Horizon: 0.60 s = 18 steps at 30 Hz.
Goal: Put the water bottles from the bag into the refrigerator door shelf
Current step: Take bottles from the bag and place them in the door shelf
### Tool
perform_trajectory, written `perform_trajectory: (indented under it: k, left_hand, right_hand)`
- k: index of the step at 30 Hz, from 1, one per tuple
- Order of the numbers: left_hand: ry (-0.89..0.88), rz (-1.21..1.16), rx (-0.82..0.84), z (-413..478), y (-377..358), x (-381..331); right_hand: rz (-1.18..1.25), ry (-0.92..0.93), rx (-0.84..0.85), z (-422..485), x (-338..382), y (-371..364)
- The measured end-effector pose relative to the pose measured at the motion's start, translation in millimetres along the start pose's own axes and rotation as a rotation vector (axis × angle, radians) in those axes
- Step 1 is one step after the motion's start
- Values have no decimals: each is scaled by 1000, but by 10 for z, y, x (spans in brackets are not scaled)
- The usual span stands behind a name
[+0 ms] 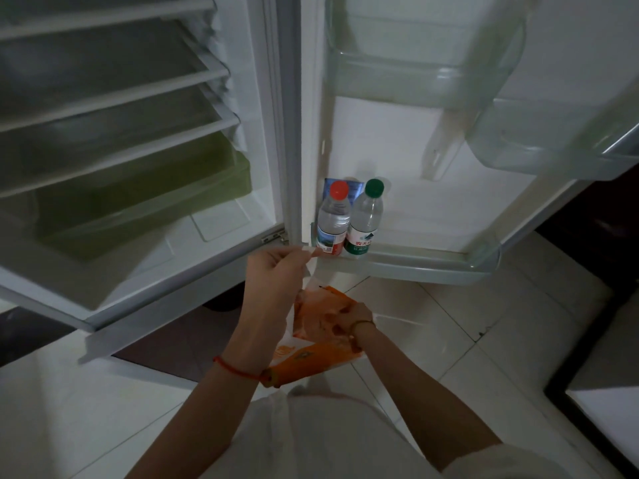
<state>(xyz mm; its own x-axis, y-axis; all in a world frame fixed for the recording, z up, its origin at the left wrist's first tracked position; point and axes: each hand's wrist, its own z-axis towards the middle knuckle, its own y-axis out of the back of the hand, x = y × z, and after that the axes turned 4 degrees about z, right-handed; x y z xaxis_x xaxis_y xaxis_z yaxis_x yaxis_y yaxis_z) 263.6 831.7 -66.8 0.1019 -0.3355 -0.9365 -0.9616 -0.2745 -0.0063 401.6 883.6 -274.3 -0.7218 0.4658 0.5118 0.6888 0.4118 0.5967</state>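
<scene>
Holding the bag (321,326) at its handle, the left hand (276,274) sat at the 12 o'clock end of the bag, thumb and fingers pinched shut on the thin white strap and the wrist raised. The right hand (349,319) was at 3 o'clock of the bag's mouth, pressed into the orange plastic; whether its grip was closed on a bottle or only on the bag could not be told, as the fingers were hidden in the folds.

Risks, judged from this pose:
- The strap was thin and carried by a pinch only. A slip would drop the bag onto the floor tiles (484,312).
- Any bottle left inside was not visible, so a blind pull could snag on the plastic.

Farther off, at 12 o'clock, the door shelf (432,264) already held two bottles upright and touching: the red-capped bottle (333,219) and the green-capped bottle (366,219), with a blue carton (354,188) behind them. Shelf space to their 3 o'clock side was free. A careless insertion could knock the standing pair over.
</scene>
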Motion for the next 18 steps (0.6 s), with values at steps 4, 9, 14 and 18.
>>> perform_trajectory:
  k: [4,9,14,18]
  left_hand:
    - [-6,-20,-5,46,77,-11]
    - [-24,3,27,91,63,14]
    - [-73,14,128,85,-77,46]
    - [-102,68,122,104,-189,58]
  right_hand:
    - [46,124,-162,-194,103,30]
    - [-71,285,-356,-479,275,286]
    - [-62,428,-526,-809,354,674]
    - [73,487,-706,-1096,378,1056]
